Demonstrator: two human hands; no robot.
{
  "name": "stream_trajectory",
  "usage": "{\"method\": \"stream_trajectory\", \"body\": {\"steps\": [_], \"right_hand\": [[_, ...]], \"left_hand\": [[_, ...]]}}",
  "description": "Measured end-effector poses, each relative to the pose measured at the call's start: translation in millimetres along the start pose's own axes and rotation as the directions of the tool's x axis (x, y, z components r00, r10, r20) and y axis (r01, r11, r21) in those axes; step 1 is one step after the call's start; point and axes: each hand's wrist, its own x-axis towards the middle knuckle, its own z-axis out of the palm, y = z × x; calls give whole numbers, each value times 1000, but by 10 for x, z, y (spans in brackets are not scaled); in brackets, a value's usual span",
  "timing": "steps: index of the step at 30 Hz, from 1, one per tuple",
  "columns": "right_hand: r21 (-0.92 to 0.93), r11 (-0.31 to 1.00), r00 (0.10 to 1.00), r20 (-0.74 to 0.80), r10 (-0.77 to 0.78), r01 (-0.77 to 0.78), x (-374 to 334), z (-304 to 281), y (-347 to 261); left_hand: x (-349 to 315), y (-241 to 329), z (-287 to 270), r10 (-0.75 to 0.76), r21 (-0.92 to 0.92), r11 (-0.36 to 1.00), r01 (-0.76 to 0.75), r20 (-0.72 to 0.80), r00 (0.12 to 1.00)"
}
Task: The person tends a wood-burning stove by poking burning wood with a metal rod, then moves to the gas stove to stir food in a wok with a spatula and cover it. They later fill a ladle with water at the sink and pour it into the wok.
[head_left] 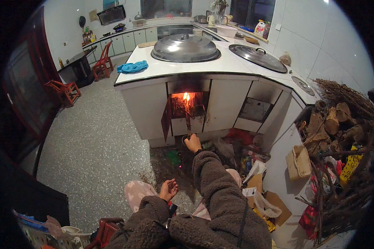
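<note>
My right hand [193, 143] is closed around the handle end of what look like fire tongs [188, 123], with a dark loop showing beside my fingers. Their long shaft runs up into the firebox [200, 111] of a white-tiled stove, where a bright fire [186, 97] burns. The far end is lost in the glow. A small metal door [166, 119] hangs open at the firebox's left side. My left hand [168, 189] rests above my left knee, palm turned up, fingers loosely bent and apart, holding nothing.
A large lidded wok [185, 47] and a second lid [257, 57] sit on the stove top, with a blue cloth [132, 67] near its corner. Firewood [331, 121] and branches pile up at right. Cardboard [277, 207] and bags litter the floor; red chairs [103, 62] stand left.
</note>
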Motion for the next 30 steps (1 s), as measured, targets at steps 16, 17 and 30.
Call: {"method": "stream_trajectory", "body": {"steps": [16, 17, 30], "right_hand": [[845, 509, 984, 176, 27, -165, 14, 69, -9], [877, 447, 981, 195, 1, -175, -42, 49, -37], [927, 348, 987, 158, -13, -143, -560, 132, -267]], "left_hand": [[104, -11, -86, 5, 5, 1000, -4, -67, 998], [104, -14, -89, -3, -4, 1000, 3, -41, 999], [80, 5, -46, 1, -14, 1000, -1, -20, 1000]]}}
